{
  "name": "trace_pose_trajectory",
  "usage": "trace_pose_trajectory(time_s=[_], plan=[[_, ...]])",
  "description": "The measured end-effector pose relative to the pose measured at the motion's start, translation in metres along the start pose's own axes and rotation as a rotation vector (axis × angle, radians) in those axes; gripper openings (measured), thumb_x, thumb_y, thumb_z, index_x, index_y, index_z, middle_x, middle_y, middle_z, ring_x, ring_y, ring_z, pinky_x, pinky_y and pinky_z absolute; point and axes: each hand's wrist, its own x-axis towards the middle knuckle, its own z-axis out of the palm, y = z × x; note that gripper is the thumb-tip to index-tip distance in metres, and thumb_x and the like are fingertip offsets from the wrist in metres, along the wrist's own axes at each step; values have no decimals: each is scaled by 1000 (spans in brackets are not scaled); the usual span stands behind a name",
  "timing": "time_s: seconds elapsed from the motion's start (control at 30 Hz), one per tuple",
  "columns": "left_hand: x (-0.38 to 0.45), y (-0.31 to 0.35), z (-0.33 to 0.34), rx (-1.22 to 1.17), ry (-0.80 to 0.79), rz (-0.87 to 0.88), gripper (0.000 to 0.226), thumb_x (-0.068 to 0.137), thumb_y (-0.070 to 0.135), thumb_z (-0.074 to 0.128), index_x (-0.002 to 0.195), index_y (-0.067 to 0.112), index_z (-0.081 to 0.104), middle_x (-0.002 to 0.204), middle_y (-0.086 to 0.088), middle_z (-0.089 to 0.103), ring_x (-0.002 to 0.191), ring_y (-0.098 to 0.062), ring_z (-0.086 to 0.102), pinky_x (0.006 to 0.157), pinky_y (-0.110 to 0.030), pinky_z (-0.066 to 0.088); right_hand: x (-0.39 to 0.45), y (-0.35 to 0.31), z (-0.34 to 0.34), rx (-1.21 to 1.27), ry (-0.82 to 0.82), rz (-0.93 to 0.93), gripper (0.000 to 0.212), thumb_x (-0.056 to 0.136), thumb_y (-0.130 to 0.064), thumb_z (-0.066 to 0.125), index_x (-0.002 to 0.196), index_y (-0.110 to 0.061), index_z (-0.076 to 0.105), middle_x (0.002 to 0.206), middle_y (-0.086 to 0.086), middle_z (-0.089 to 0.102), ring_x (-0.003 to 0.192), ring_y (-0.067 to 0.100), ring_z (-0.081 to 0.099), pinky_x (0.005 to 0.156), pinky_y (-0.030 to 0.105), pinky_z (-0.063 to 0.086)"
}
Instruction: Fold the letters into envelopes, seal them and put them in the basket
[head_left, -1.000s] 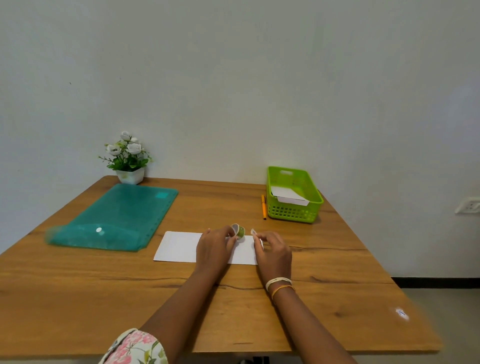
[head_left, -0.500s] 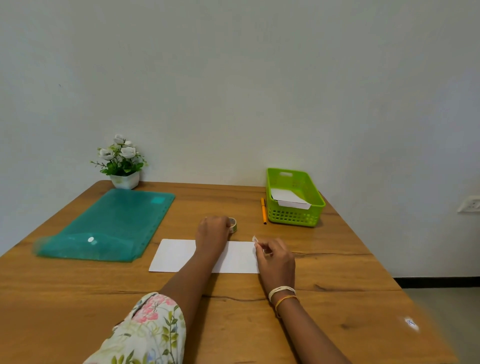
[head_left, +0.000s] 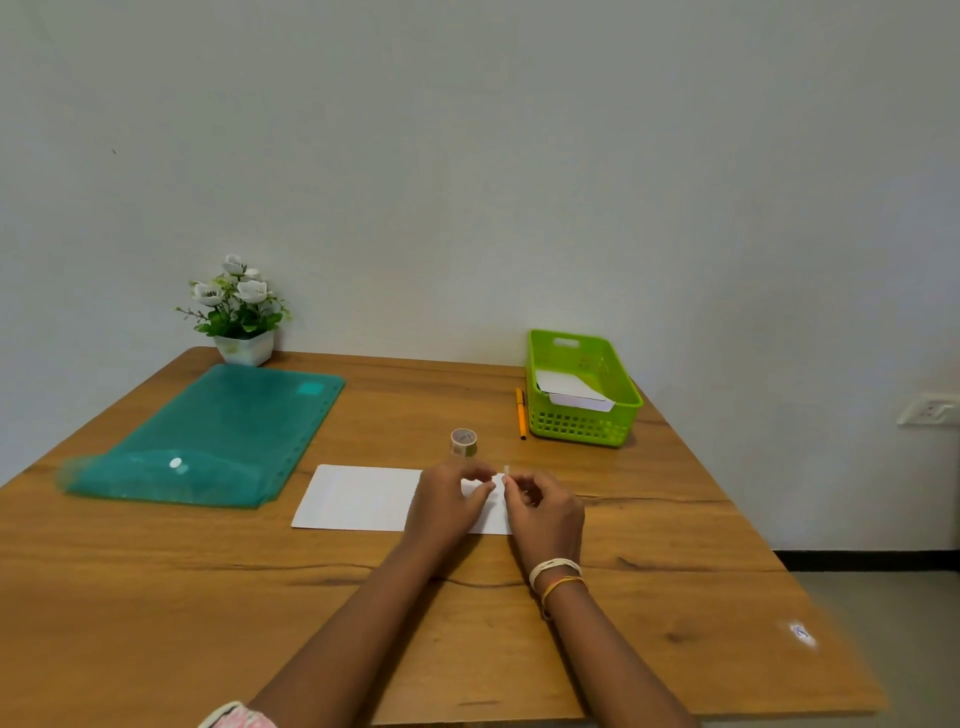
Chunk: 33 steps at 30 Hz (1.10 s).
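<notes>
A white envelope (head_left: 358, 498) lies flat on the wooden table (head_left: 208, 597) in front of me. Both hands hover over its right end. My right hand (head_left: 545, 512) pinches a small strip of tape (head_left: 506, 472) between thumb and fingertip. My left hand (head_left: 447, 501) has its fingers bent toward the strip; whether it touches the tape is unclear. A small tape roll (head_left: 464, 441) stands on the table just beyond the envelope. The green basket (head_left: 623, 384) sits at the back right with white envelopes (head_left: 571, 391) inside.
An orange pen (head_left: 521, 413) lies left of the basket. A teal plastic folder (head_left: 218, 436) covers the left part of the table. A small potted plant (head_left: 240, 312) stands at the back left corner. The wall runs right behind the table.
My left hand set the tape roll down beyond the envelope and came back to the right hand. The right hand kept the torn strip over the envelope's right end.
</notes>
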Motion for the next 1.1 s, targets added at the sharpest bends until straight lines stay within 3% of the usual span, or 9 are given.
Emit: trace_pose_trajectory(time_s=[0.13,0.3,0.5,0.73,0.9,1.1], plan=[[-12,4,3,16,-36,20,27,79,21,73,106,22,74,106,8,72,100,-6,63,90,-26,49,1,-2,0,193,-41,111,2,78,-21,74,77,-22,74,68,-11,69,62,5,63,61,29,56],[-14,5,5,-65,58,-30,20,78,22,75,98,20,77,98,8,74,93,-3,66,87,-27,52,2,-7,-4,348,-27,209,17,76,-13,78,67,-26,71,62,-5,70,60,16,68,56,23,53],[-16,7,6,-69,78,-40,18,78,25,76,96,23,77,96,11,74,92,1,63,80,-12,45,1,-10,-6,426,-77,248,7,77,-15,77,72,-16,73,57,0,69,55,17,69,49,21,50],[-18,7,5,10,77,5,20,81,27,73,100,22,76,101,7,74,95,-8,65,84,-31,53,2,-3,-5,296,-88,159,11,79,-20,75,68,-18,72,63,-3,68,59,12,60,52,21,48],[-19,7,4,29,116,11,19,81,32,73,98,24,75,99,8,73,94,-8,64,80,-31,53,2,-1,-4,291,-92,149,18,78,-20,75,62,-15,68,59,3,63,55,8,49,51,27,43],[-19,6,6,43,117,19,11,83,26,70,90,20,76,91,7,74,86,-8,65,77,-32,55,2,-1,-4,268,-94,159,17,80,-23,72,65,-16,70,61,1,65,57,9,53,54,31,47]])
